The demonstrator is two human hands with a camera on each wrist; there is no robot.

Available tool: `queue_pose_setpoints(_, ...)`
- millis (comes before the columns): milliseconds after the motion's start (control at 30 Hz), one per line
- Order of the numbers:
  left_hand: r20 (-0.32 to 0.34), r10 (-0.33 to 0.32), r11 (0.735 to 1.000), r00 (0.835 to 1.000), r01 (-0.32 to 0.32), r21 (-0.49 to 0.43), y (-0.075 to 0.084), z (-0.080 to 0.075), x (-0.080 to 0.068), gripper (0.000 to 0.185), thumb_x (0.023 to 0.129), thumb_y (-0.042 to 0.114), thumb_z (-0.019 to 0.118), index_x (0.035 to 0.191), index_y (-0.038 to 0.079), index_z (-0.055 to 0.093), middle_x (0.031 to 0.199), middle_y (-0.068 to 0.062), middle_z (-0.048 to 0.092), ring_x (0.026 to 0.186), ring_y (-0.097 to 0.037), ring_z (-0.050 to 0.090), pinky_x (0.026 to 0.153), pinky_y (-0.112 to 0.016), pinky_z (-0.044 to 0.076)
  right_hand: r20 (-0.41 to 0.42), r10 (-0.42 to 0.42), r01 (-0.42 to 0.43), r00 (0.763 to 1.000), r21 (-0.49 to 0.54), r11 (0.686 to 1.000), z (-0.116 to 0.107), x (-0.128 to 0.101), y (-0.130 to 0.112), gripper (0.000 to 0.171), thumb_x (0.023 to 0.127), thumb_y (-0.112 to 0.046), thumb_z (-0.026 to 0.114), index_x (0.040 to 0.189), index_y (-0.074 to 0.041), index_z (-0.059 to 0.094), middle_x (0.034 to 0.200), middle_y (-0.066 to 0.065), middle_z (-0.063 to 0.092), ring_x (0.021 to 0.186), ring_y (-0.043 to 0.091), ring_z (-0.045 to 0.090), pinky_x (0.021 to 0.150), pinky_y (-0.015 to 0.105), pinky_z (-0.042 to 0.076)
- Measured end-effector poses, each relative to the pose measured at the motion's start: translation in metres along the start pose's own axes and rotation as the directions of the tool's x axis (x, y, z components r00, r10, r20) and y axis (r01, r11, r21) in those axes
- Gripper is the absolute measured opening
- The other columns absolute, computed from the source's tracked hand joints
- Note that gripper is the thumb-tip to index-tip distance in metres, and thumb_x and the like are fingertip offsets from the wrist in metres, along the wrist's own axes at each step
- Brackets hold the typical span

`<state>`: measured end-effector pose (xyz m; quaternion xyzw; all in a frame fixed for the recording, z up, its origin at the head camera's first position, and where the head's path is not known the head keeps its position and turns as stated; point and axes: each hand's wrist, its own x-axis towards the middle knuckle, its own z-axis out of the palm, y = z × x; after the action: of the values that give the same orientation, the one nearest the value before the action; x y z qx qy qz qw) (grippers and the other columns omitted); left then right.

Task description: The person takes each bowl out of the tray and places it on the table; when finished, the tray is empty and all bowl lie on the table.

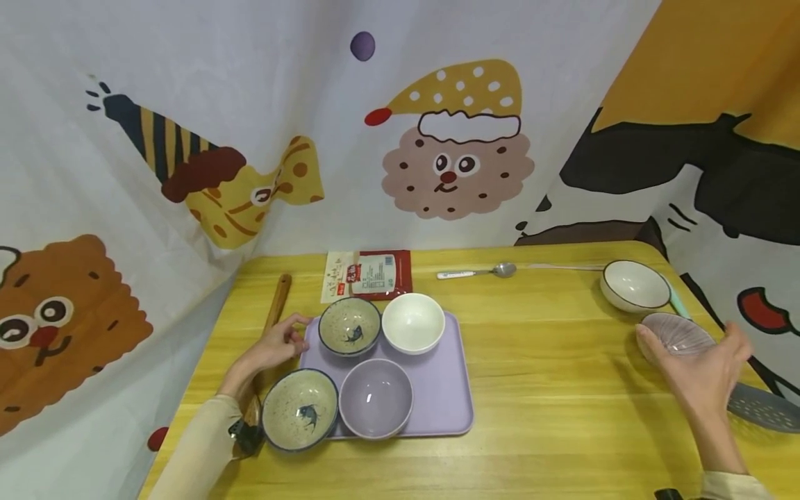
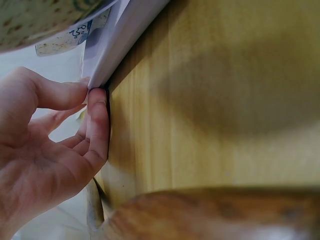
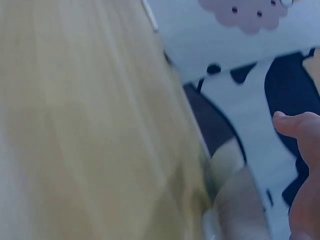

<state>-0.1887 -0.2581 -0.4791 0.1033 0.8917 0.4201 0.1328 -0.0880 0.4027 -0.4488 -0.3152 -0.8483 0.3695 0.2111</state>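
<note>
A lavender tray [image 1: 445, 389] lies on the yellow wooden table [image 1: 550, 403]. It carries a speckled fish bowl [image 1: 350, 325], a white bowl [image 1: 412, 321] and a lavender bowl [image 1: 375, 397]. A second speckled bowl [image 1: 300, 408] hangs over its front left corner. My left hand [image 1: 294, 337] pinches the tray's left rim; in the left wrist view thumb and forefinger meet on the tray's edge [image 2: 125, 30]. My right hand [image 1: 703, 364] is spread open, palm up, right beside a small ribbed pink dish [image 1: 678, 333]. Contact with the dish cannot be made out.
A wooden handle [image 1: 276, 300] lies left of the tray, a red and white packet [image 1: 369, 274] behind it. Farther right are a metal spoon [image 1: 478, 272], a dark-rimmed white bowl [image 1: 634, 285] and a grey slotted skimmer [image 1: 765, 406]. Printed cloth walls close in the table.
</note>
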Motion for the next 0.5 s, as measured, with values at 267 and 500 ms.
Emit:
queue_pose_setpoints(267, 0.012, -0.007, 1.000, 1.000, 0.007, 0.007, 0.001, -0.001, 0.000, 0.045, 0.089, -0.001, 0.064, 0.133, 0.001, 0.055, 0.085, -0.011, 0.058, 0.076, -0.020, 0.054, 0.063, -0.027, 0.045, 0.091, -0.162, 0.154, 0.983, 0.091, 0.984, 0.007, -0.018, -0.051, 0.104, 0.085, -0.036, 0.077, 0.162, -0.013, 0.012, 0.165, 0.016, 0.012, 0.152, 0.039, 0.017, 0.122, 0.060, 0.016)
queue_pose_setpoints(500, 0.008, -0.018, 1.000, 1.000, 0.018, 0.012, 0.002, 0.000, -0.002, 0.044, 0.089, 0.000, 0.064, 0.133, 0.001, 0.055, 0.085, -0.012, 0.057, 0.076, -0.019, 0.053, 0.063, -0.027, 0.046, 0.200, -0.341, 0.315, 0.918, 0.153, 0.937, 0.023, -0.033, -0.092, 0.104, 0.087, -0.031, 0.078, 0.162, -0.008, 0.011, 0.163, 0.026, 0.017, 0.147, 0.051, 0.024, 0.116, 0.065, 0.024)
